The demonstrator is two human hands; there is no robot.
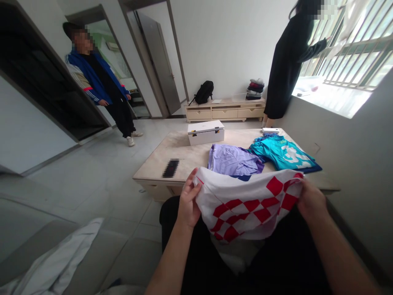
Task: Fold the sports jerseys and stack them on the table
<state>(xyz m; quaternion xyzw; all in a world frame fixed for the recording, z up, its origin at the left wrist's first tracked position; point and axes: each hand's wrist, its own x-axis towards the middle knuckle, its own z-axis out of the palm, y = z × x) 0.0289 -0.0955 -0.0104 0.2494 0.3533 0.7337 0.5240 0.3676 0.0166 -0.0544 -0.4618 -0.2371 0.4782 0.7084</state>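
Note:
A white jersey with red checks [245,205] is stretched between my hands above my lap. My left hand [189,200] pinches its left corner, thumb on top. At the other end, my right hand [311,198] is closed on the right corner, its fingers partly hidden behind the cloth. The lower part of the jersey hangs loosely between my legs. Just beyond it, folded lavender clothing [231,159] lies on the low table [159,157]. A teal jersey with white lettering [284,151] rests on darker clothes at the table's right.
A white box [205,133] and a blurred dark object [171,168] are on the table. Behind stands a low cabinet [225,112] with a black backpack [204,92] and stacked clothes [255,89]. One person [104,78] stands left, another [284,61] by the window. Pale cloth [67,254] lies lower left.

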